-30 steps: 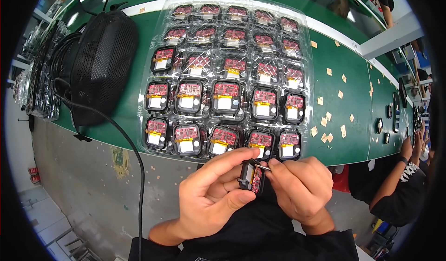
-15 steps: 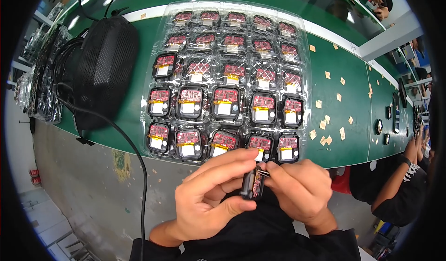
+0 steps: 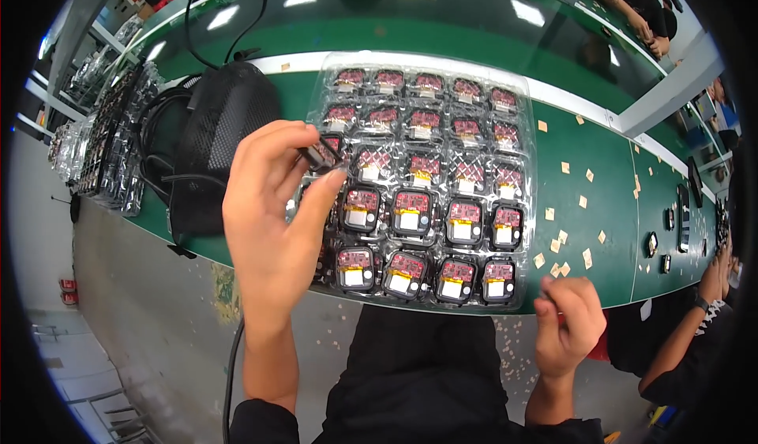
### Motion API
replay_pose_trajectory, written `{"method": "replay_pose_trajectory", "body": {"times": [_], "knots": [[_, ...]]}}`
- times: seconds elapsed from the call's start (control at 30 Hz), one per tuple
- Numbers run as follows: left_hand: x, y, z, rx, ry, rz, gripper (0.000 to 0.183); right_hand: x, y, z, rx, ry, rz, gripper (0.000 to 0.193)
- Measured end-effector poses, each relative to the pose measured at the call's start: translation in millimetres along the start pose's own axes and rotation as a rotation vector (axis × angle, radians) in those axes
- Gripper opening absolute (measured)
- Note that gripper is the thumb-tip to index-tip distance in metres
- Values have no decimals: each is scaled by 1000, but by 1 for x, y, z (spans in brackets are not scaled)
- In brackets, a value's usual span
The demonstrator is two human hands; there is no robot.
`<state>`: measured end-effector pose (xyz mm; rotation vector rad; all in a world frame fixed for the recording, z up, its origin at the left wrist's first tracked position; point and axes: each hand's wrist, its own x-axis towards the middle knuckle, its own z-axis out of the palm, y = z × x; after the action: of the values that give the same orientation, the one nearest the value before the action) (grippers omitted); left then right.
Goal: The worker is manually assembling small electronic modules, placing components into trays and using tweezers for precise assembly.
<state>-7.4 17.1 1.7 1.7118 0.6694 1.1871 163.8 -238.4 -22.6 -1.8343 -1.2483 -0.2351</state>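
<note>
My left hand (image 3: pixel 272 199) is raised over the left side of a clear plastic tray (image 3: pixel 527 128). Between its thumb and fingers it pinches a black watch case (image 3: pixel 318 156), tilted on edge. My right hand (image 3: pixel 572 325) is closed in front of the table's edge, right of the tray's near corner. A tiny dark bit shows at its fingertips, too small to name. Rows of open black watch cases (image 3: pixel 411 212) with red circuit boards sit in the tray. Patterned clear film seems to cover the far ones. My left hand hides some cases at the tray's left.
A black mesh bag (image 3: pixel 229 128) with cables lies left of the tray. Small beige paper squares (image 3: pixel 583 201) are scattered on the green table (image 3: pixel 608 262) to the right. Another person's hand (image 3: pixel 713 282) is at the far right. A cable hangs at the lower left.
My hands, together over the watch case before, have parted. The left has carried the case up and left over the tray; the right has moved rightward. The whole view has shifted too.
</note>
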Motion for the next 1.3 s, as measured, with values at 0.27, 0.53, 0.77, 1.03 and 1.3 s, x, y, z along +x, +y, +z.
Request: {"method": "replay_pose_trajectory", "body": {"times": [0.27,0.53,0.77,1.03,1.3], "knots": [[42,-24,2,737,-121,144,17,0,-13,12,44,-186,-119,24],[35,-29,7,816,-186,188,23,2,-9,12,39,-216,-131,25],[24,-30,11,865,-241,219,31,3,-9,10,26,-230,-133,26],[15,-25,10,960,-361,65,46,1,-7,12,12,-246,-129,30],[13,-21,12,972,-484,23,67,2,-8,10,14,-258,-127,33]]}}
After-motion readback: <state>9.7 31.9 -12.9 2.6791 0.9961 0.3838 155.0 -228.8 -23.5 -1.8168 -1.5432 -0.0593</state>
